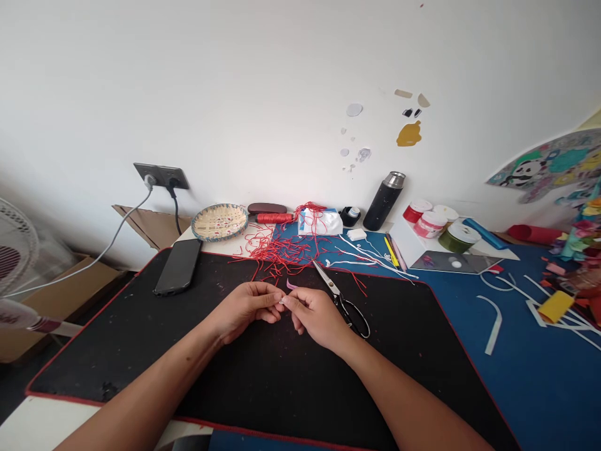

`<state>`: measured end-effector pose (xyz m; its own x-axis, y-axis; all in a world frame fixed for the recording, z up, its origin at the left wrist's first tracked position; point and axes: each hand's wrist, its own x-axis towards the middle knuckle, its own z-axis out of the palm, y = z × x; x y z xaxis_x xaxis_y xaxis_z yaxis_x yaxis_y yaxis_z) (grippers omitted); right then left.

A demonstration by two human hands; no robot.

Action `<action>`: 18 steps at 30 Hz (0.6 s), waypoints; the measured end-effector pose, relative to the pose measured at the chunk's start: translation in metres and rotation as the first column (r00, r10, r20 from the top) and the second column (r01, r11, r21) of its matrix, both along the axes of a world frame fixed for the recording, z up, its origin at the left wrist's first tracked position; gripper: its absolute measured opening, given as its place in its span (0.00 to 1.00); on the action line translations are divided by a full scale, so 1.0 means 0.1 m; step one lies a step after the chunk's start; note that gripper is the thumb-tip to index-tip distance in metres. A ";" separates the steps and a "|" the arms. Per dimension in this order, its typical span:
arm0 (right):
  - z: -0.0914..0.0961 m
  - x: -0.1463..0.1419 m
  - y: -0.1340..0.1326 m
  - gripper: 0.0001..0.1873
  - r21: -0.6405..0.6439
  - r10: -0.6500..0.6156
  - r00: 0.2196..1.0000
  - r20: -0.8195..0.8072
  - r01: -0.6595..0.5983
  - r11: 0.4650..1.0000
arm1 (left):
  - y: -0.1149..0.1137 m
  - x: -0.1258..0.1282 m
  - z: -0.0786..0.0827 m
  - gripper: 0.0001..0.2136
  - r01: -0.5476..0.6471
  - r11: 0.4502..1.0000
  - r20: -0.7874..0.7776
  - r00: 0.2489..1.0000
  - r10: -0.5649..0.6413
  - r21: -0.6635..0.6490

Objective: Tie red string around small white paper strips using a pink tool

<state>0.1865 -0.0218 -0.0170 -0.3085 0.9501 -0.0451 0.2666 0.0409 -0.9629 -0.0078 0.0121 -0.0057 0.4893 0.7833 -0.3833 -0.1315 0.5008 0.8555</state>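
Observation:
My left hand point(246, 307) and my right hand point(317, 316) meet over the middle of a black desk mat point(141, 351). Both pinch a small pale strip point(283, 301) between their fingertips, and a pink bit point(291, 285) pokes out just above it. What the strip is made of I cannot make out. Black-handled scissors point(345, 300) lie on the mat right beside my right hand, blades pointing away. A tangle of red string pieces point(282, 250) lies just beyond my hands.
A black phone point(178, 266) lies at the mat's far left. Along the wall stand a woven dish point(220, 222), a red thread spool point(275, 218), a black flask point(384, 200) and tape rolls point(436, 225). White paper strips point(493, 322) litter the blue cloth on the right. A fan point(16, 250) stands at left.

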 end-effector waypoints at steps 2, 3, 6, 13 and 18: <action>0.00 0.00 0.00 0.20 -0.013 -0.004 1.000 -0.006 0.004 1.000 | 0.00 0.00 0.00 0.13 0.000 1.000 -0.003 1.000 0.000 0.006; -0.01 0.00 0.00 0.20 -0.019 -0.004 1.000 -0.011 0.004 1.000 | 0.00 0.00 0.00 0.14 0.000 1.000 -0.003 1.000 0.000 0.011; 0.00 0.00 0.00 0.20 -0.022 -0.010 1.000 -0.023 0.009 1.000 | -0.01 0.01 0.01 0.14 0.000 1.000 -0.002 1.000 0.000 0.031; 0.01 0.00 0.01 0.19 -0.023 -0.016 1.000 0.002 0.016 1.000 | -0.02 0.03 0.03 0.15 0.011 0.993 -0.057 0.998 -0.004 0.121; 0.00 0.01 0.01 0.17 -0.022 -0.003 1.000 -0.009 0.003 1.000 | 0.00 0.00 0.04 0.16 -0.036 0.993 -0.051 0.998 0.042 0.114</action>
